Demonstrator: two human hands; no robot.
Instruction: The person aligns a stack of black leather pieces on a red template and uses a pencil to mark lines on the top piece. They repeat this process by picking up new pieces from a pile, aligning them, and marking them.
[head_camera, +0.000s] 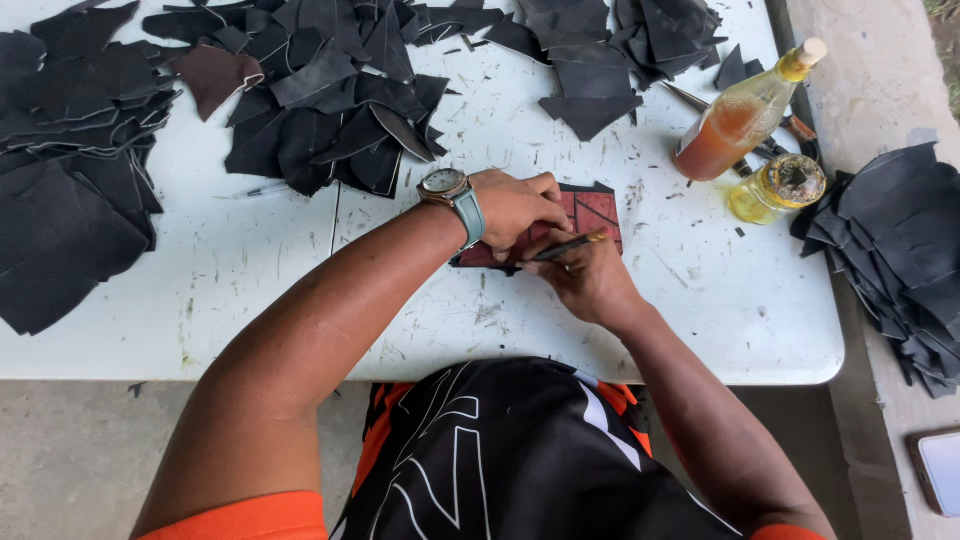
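Observation:
My left hand (520, 205), with a watch on its wrist, presses flat on a dark red, line-marked template (592, 213) that lies over a black piece on the white table (300, 290). Just below it, my right hand (590, 280) grips a thin dark pen (562, 247) with a yellowish end. The pen lies along the template's near edge, its tip pointing left. Most of the piece under the template is hidden by my hands.
Heaps of black cut leather pieces (320, 110) cover the table's far side and left (60, 190); another stack (900, 250) sits on the ledge at right. A tilted bottle of amber liquid (745, 115) and a small glass jar (785, 187) stand at right. A phone (940, 470) lies at lower right.

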